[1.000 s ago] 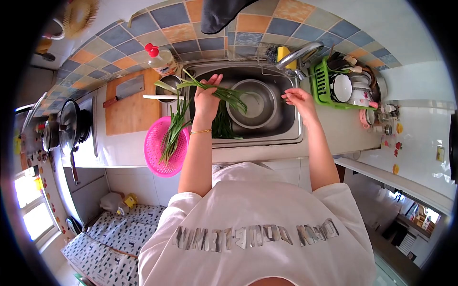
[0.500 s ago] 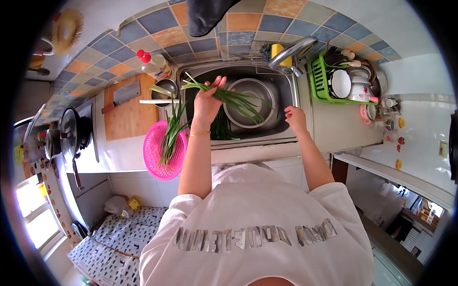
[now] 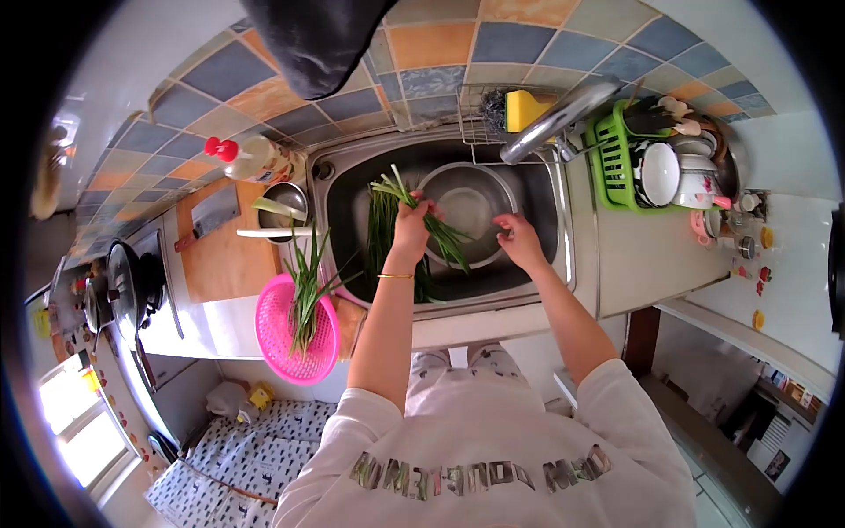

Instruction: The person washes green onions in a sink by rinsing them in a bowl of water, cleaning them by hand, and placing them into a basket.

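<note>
My left hand (image 3: pixel 410 232) is closed round a bunch of garlic chives (image 3: pixel 449 244), above the left side of a steel basin (image 3: pixel 509 191). The pale ends point up and left; the green leaves hang over the basin. My right hand (image 3: pixel 519 239) is at the basin's right edge, fingers loosely curled and apart, with nothing visible in them. The basin sits inside the sink (image 3: pixel 550 211). More chives (image 3: pixel 380 220) lie in the sink to the left of the basin, partly behind my left hand. A pink colander (image 3: pixel 271 330) at the counter's front edge holds further chives (image 3: pixel 304 304).
Left of the sink are a cutting board (image 3: pixel 216 264) with a cleaver (image 3: pixel 216 209), a small steel bowl (image 3: pixel 283 198) and a red-capped bottle (image 3: pixel 255 158). The faucet (image 3: pixel 559 123) reaches over the back right. A green dish rack (image 3: pixel 612 167) stands on the right.
My left hand has lowered towards the basin with the chives, whose leaves now hang downwards. My right hand has moved left, in over the basin's edge. The view has shifted.
</note>
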The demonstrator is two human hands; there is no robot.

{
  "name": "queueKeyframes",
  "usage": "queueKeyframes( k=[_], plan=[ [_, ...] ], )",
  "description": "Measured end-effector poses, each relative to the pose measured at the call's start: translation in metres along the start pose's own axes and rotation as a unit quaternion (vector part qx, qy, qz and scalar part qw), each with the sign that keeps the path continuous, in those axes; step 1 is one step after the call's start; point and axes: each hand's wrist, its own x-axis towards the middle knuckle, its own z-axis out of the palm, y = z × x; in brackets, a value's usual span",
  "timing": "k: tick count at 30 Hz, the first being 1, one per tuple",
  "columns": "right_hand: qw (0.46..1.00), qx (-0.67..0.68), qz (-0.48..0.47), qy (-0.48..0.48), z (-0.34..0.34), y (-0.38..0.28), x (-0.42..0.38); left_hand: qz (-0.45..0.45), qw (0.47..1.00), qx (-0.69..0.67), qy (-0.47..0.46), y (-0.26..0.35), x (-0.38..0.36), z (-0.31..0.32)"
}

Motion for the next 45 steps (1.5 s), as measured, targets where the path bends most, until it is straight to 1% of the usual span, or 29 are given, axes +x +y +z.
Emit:
queueKeyframes(
  k=[2, 5, 8, 9, 11, 12, 14, 15, 17, 18, 20, 21, 23, 24, 25, 26, 28, 29, 32, 33, 35, 36, 38, 39, 41, 42, 43, 45],
  plan=[
    [0.999, -0.049, -0.006, -0.006, 0.017, 0.016, 0.010, -0.027, 0.997, 0.070, 0.032, -0.020, 0.015, 0.001],
    [0.998, -0.057, 0.013, -0.022, 0.047, 0.054, 0.024, -0.075, 0.980, 0.171, 0.062, -0.060, 0.046, -0.014],
    [0.994, -0.094, 0.049, -0.031, 0.065, 0.060, 0.033, -0.146, 0.947, 0.286, 0.001, -0.100, 0.066, -0.034],
    [0.993, -0.099, 0.056, -0.026, 0.070, 0.064, 0.036, -0.161, 0.928, 0.335, -0.035, -0.107, 0.070, -0.037],
    [0.991, -0.111, 0.070, -0.015, 0.078, 0.073, 0.043, -0.110, 0.852, 0.510, -0.045, -0.148, 0.089, -0.059],
    [0.985, -0.152, 0.072, -0.025, 0.082, 0.076, 0.046, -0.090, 0.806, 0.583, -0.048, -0.152, 0.093, -0.061],
    [0.968, -0.233, 0.076, -0.046, 0.089, 0.083, 0.050, -0.059, 0.702, 0.708, -0.045, -0.138, 0.092, -0.050],
    [0.958, -0.270, 0.042, -0.082, 0.091, 0.084, 0.050, -0.048, 0.645, 0.761, -0.043, -0.133, 0.093, -0.048],
    [0.927, -0.341, -0.027, -0.154, 0.091, 0.085, 0.050, 0.039, 0.607, 0.792, 0.056, -0.146, 0.098, -0.049],
    [0.931, -0.343, -0.012, -0.121, 0.091, 0.087, 0.052, 0.082, 0.583, 0.801, 0.107, -0.154, 0.100, -0.049],
    [0.938, -0.343, 0.014, -0.056, 0.094, 0.089, 0.058, -0.006, 0.601, 0.799, 0.014, -0.170, 0.096, -0.050],
    [0.928, -0.359, 0.000, -0.095, 0.094, 0.086, 0.057, -0.050, 0.606, 0.793, -0.034, -0.173, 0.094, -0.050],
    [0.903, -0.392, -0.028, -0.171, 0.090, 0.078, 0.056, -0.094, 0.612, 0.783, -0.066, -0.153, 0.089, -0.036],
    [0.899, -0.407, -0.025, -0.162, 0.088, 0.077, 0.056, -0.116, 0.615, 0.776, -0.081, -0.139, 0.088, -0.030],
    [0.894, -0.421, -0.021, -0.154, 0.087, 0.076, 0.057, -0.116, 0.616, 0.777, -0.063, -0.129, 0.092, -0.033],
    [0.888, -0.435, -0.019, -0.146, 0.087, 0.076, 0.058, -0.099, 0.627, 0.772, -0.012, -0.123, 0.091, -0.033],
    [0.904, -0.411, -0.006, -0.115, 0.087, 0.081, 0.059, -0.064, 0.645, 0.756, 0.090, -0.121, 0.091, -0.036],
    [0.912, -0.398, 0.001, -0.100, 0.088, 0.083, 0.058, -0.083, 0.652, 0.749, 0.081, -0.123, 0.087, -0.037],
    [0.920, -0.357, -0.075, -0.140, 0.100, 0.093, 0.047, -0.110, 0.606, 0.788, 0.030, -0.166, 0.072, -0.044],
    [0.928, -0.344, -0.063, -0.125, 0.096, 0.085, 0.044, -0.156, 0.631, 0.760, -0.020, -0.165, 0.069, -0.040],
    [0.943, -0.317, -0.040, -0.096, 0.086, 0.068, 0.039, -0.126, 0.637, 0.761, -0.006, -0.156, 0.059, -0.037],
    [0.954, -0.287, -0.034, -0.082, 0.081, 0.064, 0.038, -0.108, 0.639, 0.762, 0.003, -0.142, 0.052, -0.028],
    [0.972, -0.226, -0.022, -0.058, 0.069, 0.060, 0.033, -0.048, 0.680, 0.731, -0.008, -0.116, 0.041, -0.023],
    [0.981, -0.185, -0.010, -0.061, 0.064, 0.052, 0.030, -0.016, 0.699, 0.715, -0.013, -0.101, 0.034, -0.021],
    [0.992, -0.101, 0.014, -0.068, 0.047, 0.025, 0.023, 0.006, 0.814, 0.579, -0.046, -0.067, 0.010, -0.012],
    [0.995, -0.040, 0.031, -0.091, 0.039, 0.010, 0.019, 0.018, 0.861, 0.504, -0.064, -0.056, -0.002, -0.007],
    [0.992, 0.022, 0.047, -0.114, 0.031, -0.006, 0.016, 0.117, 0.876, 0.459, -0.090, -0.057, -0.007, -0.013],
    [0.977, 0.143, 0.070, -0.142, 0.017, -0.043, 0.010, 0.114, 0.900, 0.408, -0.108, -0.050, -0.020, -0.015]
  ],
)
